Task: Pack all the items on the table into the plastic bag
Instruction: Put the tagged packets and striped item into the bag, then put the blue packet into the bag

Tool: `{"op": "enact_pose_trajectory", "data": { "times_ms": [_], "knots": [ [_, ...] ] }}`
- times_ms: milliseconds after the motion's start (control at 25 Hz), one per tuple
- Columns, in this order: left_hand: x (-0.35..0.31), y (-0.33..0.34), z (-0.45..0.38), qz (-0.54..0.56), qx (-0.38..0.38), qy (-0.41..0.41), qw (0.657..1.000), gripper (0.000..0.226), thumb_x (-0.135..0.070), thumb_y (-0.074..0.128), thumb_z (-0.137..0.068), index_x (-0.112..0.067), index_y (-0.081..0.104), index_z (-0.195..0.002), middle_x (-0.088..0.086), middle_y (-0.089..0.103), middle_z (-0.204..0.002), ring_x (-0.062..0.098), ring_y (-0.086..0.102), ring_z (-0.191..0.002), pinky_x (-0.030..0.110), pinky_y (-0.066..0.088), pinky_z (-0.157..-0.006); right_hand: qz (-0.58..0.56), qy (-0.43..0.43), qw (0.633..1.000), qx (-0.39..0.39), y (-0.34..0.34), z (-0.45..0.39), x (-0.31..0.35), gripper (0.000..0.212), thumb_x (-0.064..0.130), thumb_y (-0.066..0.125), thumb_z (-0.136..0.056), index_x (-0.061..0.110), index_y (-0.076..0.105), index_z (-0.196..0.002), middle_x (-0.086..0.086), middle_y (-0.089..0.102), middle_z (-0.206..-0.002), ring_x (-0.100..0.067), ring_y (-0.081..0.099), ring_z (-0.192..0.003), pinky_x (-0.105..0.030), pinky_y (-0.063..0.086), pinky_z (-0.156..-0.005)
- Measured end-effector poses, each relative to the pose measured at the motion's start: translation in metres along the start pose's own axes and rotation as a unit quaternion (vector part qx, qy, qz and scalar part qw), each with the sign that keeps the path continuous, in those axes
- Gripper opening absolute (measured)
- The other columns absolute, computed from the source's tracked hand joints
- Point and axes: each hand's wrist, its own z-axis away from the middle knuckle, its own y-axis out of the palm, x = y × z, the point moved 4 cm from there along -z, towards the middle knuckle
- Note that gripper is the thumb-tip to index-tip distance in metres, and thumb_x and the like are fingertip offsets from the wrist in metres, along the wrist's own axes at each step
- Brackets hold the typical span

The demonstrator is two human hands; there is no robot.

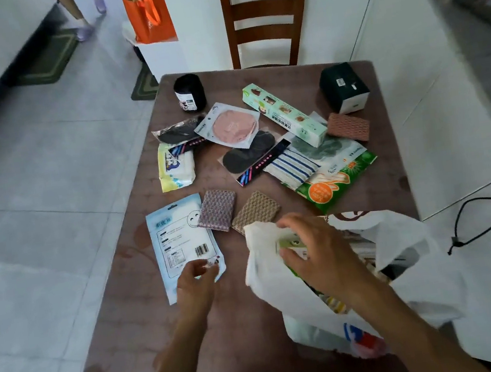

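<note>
Right hand grips a small box half-buried in the plastic bag; left hand pinches the blue pouch, covering its corner.

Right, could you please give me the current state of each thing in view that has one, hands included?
Plastic bag: open, partly filled, on the table.
Right hand: gripping a green-and-white pack at the bag's mouth.
Left hand: pinching the near edge of the light-blue pouch, which lies flat.
Long green box: closed, lying flat.
Dark green box: closed.
Black roll: standing.
</note>
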Motion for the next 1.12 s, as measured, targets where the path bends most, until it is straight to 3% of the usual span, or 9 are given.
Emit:
{"op": "enact_pose_trajectory", "data": {
  "times_ms": [120, 200, 360, 520, 760, 880, 960, 1040, 1120],
  "knots": [
    [0.055, -0.016, -0.077, -0.186, -0.055, -0.053, 0.980, 0.094, -0.050, 0.080, -0.054, -0.012, 0.044, -0.133, 0.020, 0.050, -0.136, 0.040, 0.049, -0.123, 0.055, 0.041, -0.103, 0.007, 0.047, 0.999, 0.018, 0.019, 0.011, -0.016, 0.037, 0.035, 0.060, -0.090, 0.028, 0.052, -0.125, 0.009, 0.056, -0.131, -0.009, 0.050, -0.117, -0.031, 0.045, -0.103],
    [0.069, -0.018, -0.099, -0.222, -0.094, -0.087, 0.967, 0.112, -0.052, 0.085, -0.051, -0.011, 0.032, -0.142, 0.023, 0.038, -0.143, 0.044, 0.038, -0.132, 0.058, 0.034, -0.107, 0.019, 0.088, 0.996, 0.020, 0.028, 0.022, -0.029, 0.039, 0.037, 0.059, -0.090, 0.028, 0.051, -0.128, 0.009, 0.053, -0.135, -0.010, 0.048, -0.122, -0.029, 0.042, -0.105],
    [0.069, -0.020, -0.114, -0.144, -0.119, -0.106, 0.977, 0.082, -0.047, 0.087, -0.048, -0.013, 0.057, -0.117, 0.017, 0.063, -0.119, 0.039, 0.061, -0.107, 0.053, 0.050, -0.092, 0.015, 0.128, 0.992, 0.007, 0.038, 0.034, -0.039, 0.037, 0.038, 0.058, -0.090, 0.030, 0.051, -0.126, 0.011, 0.054, -0.132, -0.009, 0.048, -0.120, -0.033, 0.043, -0.106],
    [0.047, -0.016, -0.111, 0.111, -0.021, -0.113, 0.987, 0.040, -0.009, 0.080, -0.071, -0.010, 0.066, -0.109, 0.013, 0.069, -0.116, 0.030, 0.067, -0.096, 0.044, 0.054, -0.088, -0.040, 0.150, 0.988, 0.013, 0.038, 0.035, -0.036, 0.030, 0.035, 0.060, -0.089, 0.032, 0.056, -0.118, 0.015, 0.058, -0.123, -0.004, 0.050, -0.112, -0.029, 0.045, -0.103],
    [-0.097, -0.032, 0.005, 0.236, 0.118, 0.182, 0.947, 0.030, 0.007, 0.070, -0.076, -0.017, 0.073, -0.095, -0.004, 0.077, -0.095, 0.018, 0.072, -0.089, 0.032, 0.059, -0.077, -0.323, 0.267, 0.905, -0.079, -0.023, 0.033, -0.044, 0.019, 0.022, 0.067, -0.088, 0.030, 0.066, -0.105, 0.008, 0.073, -0.106, -0.017, 0.069, -0.102, -0.036, 0.058, -0.086],
    [-0.153, 0.002, 0.077, 0.157, 0.213, 0.289, 0.920, 0.034, 0.002, 0.076, -0.072, -0.018, 0.071, -0.098, -0.009, 0.077, -0.097, 0.010, 0.072, -0.088, 0.027, 0.059, -0.078, -0.517, 0.225, 0.822, -0.078, -0.053, 0.013, -0.037, 0.043, 0.030, 0.071, -0.079, 0.024, 0.060, -0.120, -0.001, 0.075, -0.109, -0.023, 0.071, -0.097, -0.040, 0.059, -0.080],
    [-0.161, 0.041, 0.105, 0.003, 0.259, 0.324, 0.910, 0.034, -0.011, 0.083, -0.071, -0.023, 0.068, -0.099, -0.008, 0.074, -0.104, 0.009, 0.070, -0.092, 0.032, 0.059, -0.083, -0.560, 0.219, 0.797, -0.052, -0.065, 0.004, -0.044, 0.047, 0.024, 0.072, -0.077, 0.020, 0.061, -0.122, -0.003, 0.076, -0.104, -0.022, 0.072, -0.091, -0.038, 0.059, -0.073],
    [-0.151, 0.061, 0.119, -0.116, 0.236, 0.366, 0.893, 0.042, -0.027, 0.084, -0.071, -0.029, 0.061, -0.107, -0.009, 0.068, -0.110, 0.010, 0.066, -0.099, 0.033, 0.056, -0.087, -0.528, 0.237, 0.813, -0.062, -0.067, -0.002, -0.063, 0.037, 0.006, 0.071, -0.080, 0.013, 0.066, -0.116, -0.007, 0.076, -0.103, -0.027, 0.072, -0.094, -0.042, 0.059, -0.078],
    [-0.136, 0.063, 0.119, -0.196, 0.104, 0.418, 0.881, 0.064, -0.041, 0.082, -0.068, -0.027, 0.053, -0.123, -0.002, 0.059, -0.128, 0.017, 0.055, -0.117, 0.040, 0.048, -0.097, -0.501, 0.252, 0.821, -0.103, -0.070, 0.002, -0.092, 0.028, -0.003, 0.067, -0.082, 0.013, 0.068, -0.105, -0.005, 0.077, -0.098, -0.025, 0.072, -0.090, -0.040, 0.060, -0.078]
  ]
}}
